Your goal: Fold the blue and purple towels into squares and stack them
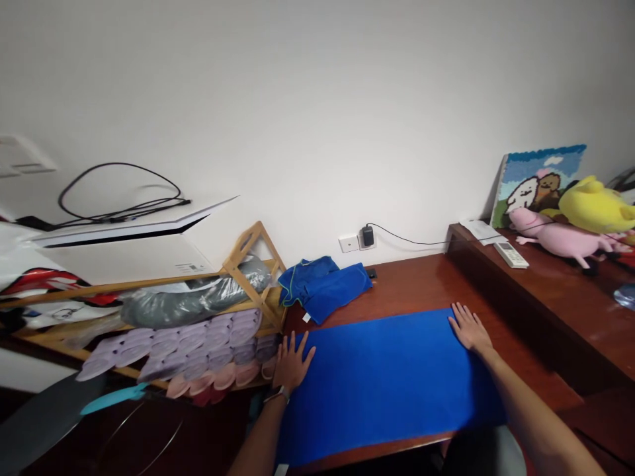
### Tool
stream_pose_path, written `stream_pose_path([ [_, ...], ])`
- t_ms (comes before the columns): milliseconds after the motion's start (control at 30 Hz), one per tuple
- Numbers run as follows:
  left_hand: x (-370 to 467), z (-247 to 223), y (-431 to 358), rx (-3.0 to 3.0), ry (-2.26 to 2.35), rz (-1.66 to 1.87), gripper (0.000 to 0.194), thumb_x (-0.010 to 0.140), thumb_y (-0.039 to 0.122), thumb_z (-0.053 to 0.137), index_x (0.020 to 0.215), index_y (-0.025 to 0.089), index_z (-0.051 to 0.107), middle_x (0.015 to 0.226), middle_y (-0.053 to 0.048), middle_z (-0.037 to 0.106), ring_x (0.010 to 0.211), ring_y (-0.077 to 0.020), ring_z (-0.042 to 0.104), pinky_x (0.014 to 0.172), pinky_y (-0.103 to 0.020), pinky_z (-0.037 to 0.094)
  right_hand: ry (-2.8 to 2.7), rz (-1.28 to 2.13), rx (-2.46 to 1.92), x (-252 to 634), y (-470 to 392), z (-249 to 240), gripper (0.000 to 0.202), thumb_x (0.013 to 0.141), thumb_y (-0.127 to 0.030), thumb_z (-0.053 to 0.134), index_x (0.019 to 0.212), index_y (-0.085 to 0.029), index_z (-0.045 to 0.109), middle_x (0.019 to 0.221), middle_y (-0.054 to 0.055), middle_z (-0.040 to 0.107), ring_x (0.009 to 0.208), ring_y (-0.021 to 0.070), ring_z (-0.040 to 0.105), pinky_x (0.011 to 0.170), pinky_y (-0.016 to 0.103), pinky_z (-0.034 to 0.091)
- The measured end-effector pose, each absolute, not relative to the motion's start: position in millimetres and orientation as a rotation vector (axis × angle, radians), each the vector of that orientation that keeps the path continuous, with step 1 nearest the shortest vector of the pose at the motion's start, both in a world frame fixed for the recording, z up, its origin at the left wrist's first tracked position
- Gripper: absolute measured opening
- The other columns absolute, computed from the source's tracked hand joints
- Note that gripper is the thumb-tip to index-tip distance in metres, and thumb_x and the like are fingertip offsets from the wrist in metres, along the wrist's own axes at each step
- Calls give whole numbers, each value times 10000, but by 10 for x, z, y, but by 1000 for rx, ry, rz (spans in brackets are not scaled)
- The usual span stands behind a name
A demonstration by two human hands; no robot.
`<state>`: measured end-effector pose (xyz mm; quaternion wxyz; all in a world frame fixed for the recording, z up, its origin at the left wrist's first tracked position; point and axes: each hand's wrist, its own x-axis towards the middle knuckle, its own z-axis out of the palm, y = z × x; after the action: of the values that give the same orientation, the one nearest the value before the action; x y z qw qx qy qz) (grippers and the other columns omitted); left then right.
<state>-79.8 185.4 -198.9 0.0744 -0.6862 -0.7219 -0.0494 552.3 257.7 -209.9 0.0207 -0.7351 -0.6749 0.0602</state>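
Observation:
A blue cloth (387, 383) lies spread flat on the reddish-brown wooden table (411, 284). My left hand (292, 362) rests with spread fingers on the cloth's far left corner. At the far right corner, my right hand (470, 328) lies flat with its fingers apart, touching the cloth's edge. Beyond the spread cloth, near the wall, sits a crumpled blue cloth (327, 284) with a small white tag. Neither hand touches the crumpled cloth.
On the left stands a wooden rack (258, 231) with a white box (129, 258), a plastic-wrapped bundle and purple slippers. A black charger (368, 235) is in the wall socket. The raised right shelf (550, 284) holds a remote (510, 255), plush toys and a picture.

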Motion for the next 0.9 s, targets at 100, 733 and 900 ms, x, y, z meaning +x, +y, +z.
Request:
stream_pose_path([
  [100,-785,-2000,1861,-2065,-2185,-150,741,1026,698,320,1637,283,378,1707,-151,361,1566,-421,307,1235,-611,272,-2082,222,-2298,5498,2577,-2067,737,1050,-515,149,1692,-155,184,1757,61,186,1626,243,137,1318,466,134],
  [733,-1155,-2173,1995,-2045,-2340,-426,647,1072,523,272,1606,200,442,1703,-123,376,1587,-308,304,1238,-489,356,-2496,538,-1268,1603,2060,-1477,690,1071,-497,274,1666,-149,284,1724,100,271,1613,255,201,1319,487,145],
  [900,-1247,-2322,2009,-2090,-2289,-447,610,1071,406,263,1615,181,421,1717,-127,346,1593,-299,289,1262,-503,323,-2514,744,-1170,629,1827,-1432,656,1072,-417,262,1651,-114,312,1724,111,267,1620,238,165,1327,475,103],
])
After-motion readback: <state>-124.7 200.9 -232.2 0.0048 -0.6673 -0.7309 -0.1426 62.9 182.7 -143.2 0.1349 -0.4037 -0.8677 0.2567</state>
